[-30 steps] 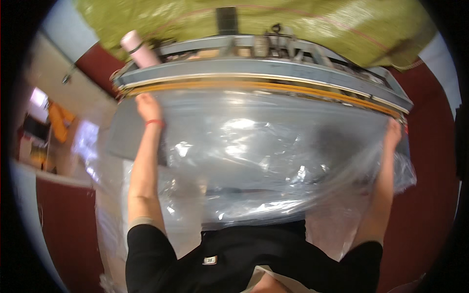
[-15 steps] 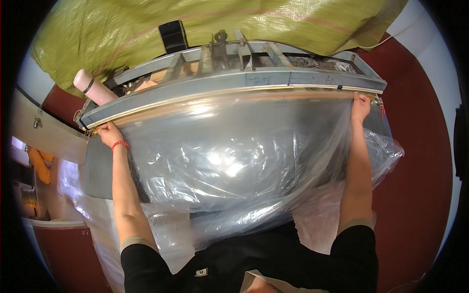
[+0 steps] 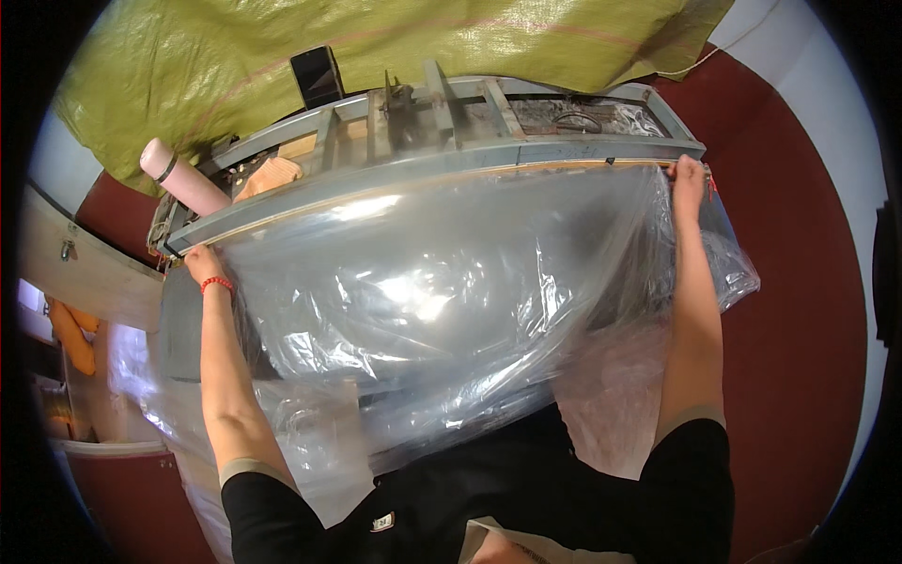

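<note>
A wide sheet of clear plastic film (image 3: 404, 282) stretches between my hands along the front of a long grey metal frame (image 3: 376, 174). Its far edge lies against the thin wooden-coloured strip under the frame's front bar. My left hand (image 3: 201, 264), with a red bead bracelet at the wrist, is closed on the film's left corner by the frame's left end. At the right end, my right hand (image 3: 688, 183) pinches the other corner. The fingertips of both hands are partly hidden. Below my arms the film hangs in loose, shiny folds toward my body.
A pink cylindrical bottle (image 3: 183, 176) leans at the frame's left end, near an orange cloth (image 3: 270, 177). A dark phone (image 3: 317, 77) stands behind, against a yellow-green woven sheet (image 3: 404, 47). Dark red wall or floor (image 3: 799, 310) lies to the right; a pale cabinet door (image 3: 89, 244) to the left.
The view has shifted, moving the frame slightly left in the picture. My right hand has come up closer to the front bar, and the film looks tauter. Both hands keep their grip.
</note>
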Tool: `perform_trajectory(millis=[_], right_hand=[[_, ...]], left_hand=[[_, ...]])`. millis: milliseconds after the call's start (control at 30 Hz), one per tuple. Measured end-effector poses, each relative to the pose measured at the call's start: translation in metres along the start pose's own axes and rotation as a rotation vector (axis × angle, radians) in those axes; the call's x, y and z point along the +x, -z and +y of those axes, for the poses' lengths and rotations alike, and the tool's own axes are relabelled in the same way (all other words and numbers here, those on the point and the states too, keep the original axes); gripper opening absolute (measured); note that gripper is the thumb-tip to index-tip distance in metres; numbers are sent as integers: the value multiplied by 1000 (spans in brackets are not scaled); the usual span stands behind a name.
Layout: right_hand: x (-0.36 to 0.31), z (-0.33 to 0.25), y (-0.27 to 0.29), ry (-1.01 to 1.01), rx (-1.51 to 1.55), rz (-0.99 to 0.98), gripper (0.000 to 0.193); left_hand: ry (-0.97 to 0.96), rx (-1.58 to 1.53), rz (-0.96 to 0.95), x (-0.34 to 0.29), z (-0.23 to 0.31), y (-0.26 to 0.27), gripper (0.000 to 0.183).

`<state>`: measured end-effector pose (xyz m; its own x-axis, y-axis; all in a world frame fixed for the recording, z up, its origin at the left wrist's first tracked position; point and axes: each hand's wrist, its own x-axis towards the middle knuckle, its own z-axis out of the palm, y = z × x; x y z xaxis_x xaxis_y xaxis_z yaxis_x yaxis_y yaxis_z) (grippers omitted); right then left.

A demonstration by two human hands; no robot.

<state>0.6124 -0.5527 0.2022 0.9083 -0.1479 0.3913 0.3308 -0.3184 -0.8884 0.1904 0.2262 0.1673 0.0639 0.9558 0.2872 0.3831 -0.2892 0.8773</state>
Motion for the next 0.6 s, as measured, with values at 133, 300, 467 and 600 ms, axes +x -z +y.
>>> perform_trajectory(millis=[133, 300, 467, 600], right_hand=[[-74, -82, 78, 336, -327, 331, 29], [-124, 3, 185, 110, -780, 741, 59], [-153, 81, 225, -314, 283, 513, 40], [-144, 40, 169, -234, 390, 422, 17]], left_hand=[[-100, -426, -417, -93, 73, 29, 9], [-185, -505, -276, -134, 70, 152, 10], [-549, 77, -22, -259, 71, 158, 19], [-532, -61, -1247, -409, 71, 145, 21]])
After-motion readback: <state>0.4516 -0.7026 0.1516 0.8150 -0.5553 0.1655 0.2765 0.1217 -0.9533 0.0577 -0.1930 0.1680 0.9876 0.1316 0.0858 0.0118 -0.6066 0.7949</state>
